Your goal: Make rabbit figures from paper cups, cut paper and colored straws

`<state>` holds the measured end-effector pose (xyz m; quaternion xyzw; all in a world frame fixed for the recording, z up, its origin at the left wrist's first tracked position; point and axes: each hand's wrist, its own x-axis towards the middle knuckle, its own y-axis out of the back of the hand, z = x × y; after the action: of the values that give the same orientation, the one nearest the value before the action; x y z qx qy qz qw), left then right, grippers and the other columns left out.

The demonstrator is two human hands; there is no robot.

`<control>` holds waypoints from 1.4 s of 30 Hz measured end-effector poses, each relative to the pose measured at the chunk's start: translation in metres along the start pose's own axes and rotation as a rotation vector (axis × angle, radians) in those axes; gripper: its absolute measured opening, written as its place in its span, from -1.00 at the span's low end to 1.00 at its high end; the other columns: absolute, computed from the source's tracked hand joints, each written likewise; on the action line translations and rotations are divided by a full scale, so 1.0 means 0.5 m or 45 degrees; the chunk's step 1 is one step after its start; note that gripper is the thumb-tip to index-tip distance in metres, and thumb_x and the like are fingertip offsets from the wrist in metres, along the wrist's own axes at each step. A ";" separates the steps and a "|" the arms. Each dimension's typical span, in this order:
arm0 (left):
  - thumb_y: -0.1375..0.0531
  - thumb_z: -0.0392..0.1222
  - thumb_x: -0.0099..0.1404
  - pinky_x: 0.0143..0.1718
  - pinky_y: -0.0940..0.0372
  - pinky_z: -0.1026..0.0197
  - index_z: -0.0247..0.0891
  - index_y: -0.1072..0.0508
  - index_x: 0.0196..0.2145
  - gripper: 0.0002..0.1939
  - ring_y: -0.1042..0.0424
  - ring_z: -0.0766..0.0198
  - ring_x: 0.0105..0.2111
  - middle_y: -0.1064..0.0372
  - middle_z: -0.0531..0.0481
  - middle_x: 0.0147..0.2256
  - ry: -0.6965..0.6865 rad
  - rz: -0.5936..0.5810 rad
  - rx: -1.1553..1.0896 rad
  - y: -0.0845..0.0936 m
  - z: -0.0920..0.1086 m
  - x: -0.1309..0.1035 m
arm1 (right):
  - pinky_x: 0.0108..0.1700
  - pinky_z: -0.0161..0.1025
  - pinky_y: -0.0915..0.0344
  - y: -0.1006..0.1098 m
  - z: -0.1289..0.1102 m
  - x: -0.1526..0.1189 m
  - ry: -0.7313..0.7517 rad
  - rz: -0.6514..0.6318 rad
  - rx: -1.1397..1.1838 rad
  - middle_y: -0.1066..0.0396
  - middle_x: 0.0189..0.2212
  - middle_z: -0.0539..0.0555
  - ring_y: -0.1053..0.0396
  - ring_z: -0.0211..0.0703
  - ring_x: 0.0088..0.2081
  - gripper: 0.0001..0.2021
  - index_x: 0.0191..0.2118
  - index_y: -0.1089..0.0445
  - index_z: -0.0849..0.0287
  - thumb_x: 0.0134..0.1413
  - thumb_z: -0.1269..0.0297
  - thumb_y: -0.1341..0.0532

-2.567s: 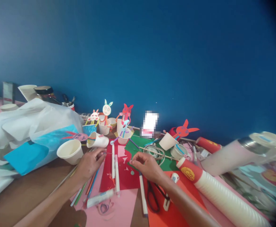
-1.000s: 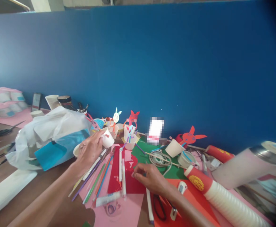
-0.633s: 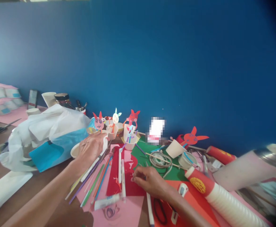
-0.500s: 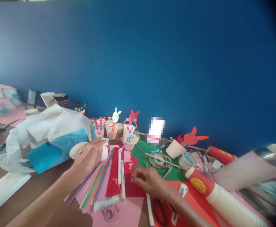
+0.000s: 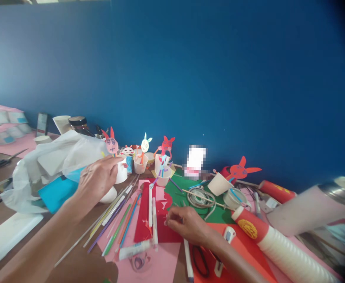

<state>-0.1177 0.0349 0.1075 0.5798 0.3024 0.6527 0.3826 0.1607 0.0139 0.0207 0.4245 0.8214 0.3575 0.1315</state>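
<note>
White paper cup [image 5: 120, 171] with pink bunny topper, clasped in left hand [image 5: 97, 179] fingertips; right hand [image 5: 187, 226] loosely curled on red paper [image 5: 160, 226].

You are working with both arms bare, no sleeve showing on either forearm up to the frame's edge. Your left hand [image 5: 97, 180] is wearing a thin ring on one finger. Your right hand [image 5: 187, 225] is showing no ring, watch or band at the wrist.

At centre left of the frame the left hand [image 5: 97, 179] grips a paper cup [image 5: 120, 171], the plastic bag [image 5: 51, 161] left of it; the right hand [image 5: 187, 225] rests lower centre on the worktop [image 5: 80, 263].
</note>
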 end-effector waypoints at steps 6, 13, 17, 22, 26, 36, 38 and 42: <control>0.07 -0.26 0.19 -0.27 -0.24 0.15 -0.15 -0.42 -0.17 -0.66 -0.40 0.07 -0.20 -0.42 -0.05 -0.16 -0.070 -0.266 0.054 -0.046 0.032 0.005 | -0.44 -0.43 -0.13 0.001 0.001 0.001 0.015 -0.007 -0.021 -0.43 -0.50 -0.04 -0.32 -0.29 -0.48 -0.89 -0.40 -0.40 0.15 -0.02 0.39 -0.12; 0.06 -0.30 0.20 -0.32 -0.22 0.11 -0.24 -0.43 -0.32 -0.73 -0.39 0.04 -0.26 -0.43 -0.17 -0.30 -0.116 -0.402 0.103 -0.076 0.050 -0.002 | -0.43 -0.43 -0.12 0.001 -0.004 0.003 0.015 -0.034 -0.015 -0.44 -0.49 -0.04 -0.33 -0.30 -0.46 -0.89 -0.40 -0.39 0.16 -0.02 0.39 -0.12; 0.03 -0.31 0.18 -0.35 -0.21 0.10 -0.27 -0.42 -0.35 -0.77 -0.41 0.05 -0.33 -0.44 -0.19 -0.35 -0.113 -0.415 0.117 -0.095 0.047 0.001 | -0.44 -0.44 -0.11 -0.004 -0.002 0.002 0.017 -0.050 -0.012 -0.43 -0.51 -0.05 -0.32 -0.31 -0.48 -0.90 -0.42 -0.39 0.16 -0.03 0.40 -0.12; 0.06 -0.37 0.18 -0.37 -0.23 0.16 -0.27 -0.41 -0.28 -0.73 -0.43 0.12 -0.33 -0.45 -0.16 -0.34 -0.121 -0.410 0.056 -0.115 0.048 0.005 | -0.45 -0.44 -0.11 -0.008 0.002 0.001 0.018 -0.056 -0.016 -0.42 -0.52 -0.06 -0.32 -0.32 -0.48 -0.91 -0.44 -0.38 0.16 -0.03 0.39 -0.13; 0.06 -0.34 0.19 -0.33 -0.23 0.19 -0.23 -0.41 -0.28 -0.73 -0.43 0.15 -0.30 -0.43 -0.11 -0.25 -0.168 -0.400 -0.024 -0.100 0.045 -0.003 | -0.45 -0.44 -0.12 -0.008 0.003 0.002 0.020 -0.062 -0.010 -0.42 -0.52 -0.06 -0.32 -0.31 -0.48 -0.89 -0.43 -0.38 0.16 -0.04 0.42 -0.11; 0.13 -0.20 0.25 -0.17 -0.20 0.27 -0.28 -0.36 -0.12 -0.64 -0.37 0.22 -0.17 -0.40 -0.07 -0.13 0.119 -0.140 -0.097 -0.018 -0.076 0.017 | -0.44 -0.44 -0.12 -0.004 0.000 0.003 0.028 -0.070 0.008 -0.41 -0.52 -0.06 -0.32 -0.31 -0.48 -0.89 -0.43 -0.38 0.16 -0.05 0.42 -0.11; 0.12 -0.21 0.23 -0.19 -0.21 0.24 -0.31 -0.36 -0.13 -0.64 -0.38 0.18 -0.19 -0.42 -0.10 -0.15 0.159 -0.169 -0.053 -0.017 -0.102 0.029 | -0.43 -0.44 -0.12 -0.005 0.000 0.003 0.034 -0.072 0.007 -0.41 -0.52 -0.06 -0.32 -0.31 -0.48 -0.90 -0.43 -0.37 0.16 -0.05 0.41 -0.11; 0.09 -0.24 0.21 -0.16 -0.19 0.19 -0.28 -0.37 -0.11 -0.64 -0.37 0.11 -0.15 -0.37 -0.11 -0.08 0.103 -0.291 0.019 -0.035 -0.125 0.048 | -0.43 -0.44 -0.12 -0.009 0.000 0.000 0.029 -0.076 -0.003 -0.42 -0.52 -0.06 -0.33 -0.31 -0.48 -0.90 -0.43 -0.38 0.16 -0.05 0.41 -0.11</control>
<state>-0.1779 0.0678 0.0964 0.5176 0.3867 0.6253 0.4377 0.1578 0.0123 0.0174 0.3956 0.8347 0.3591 0.1334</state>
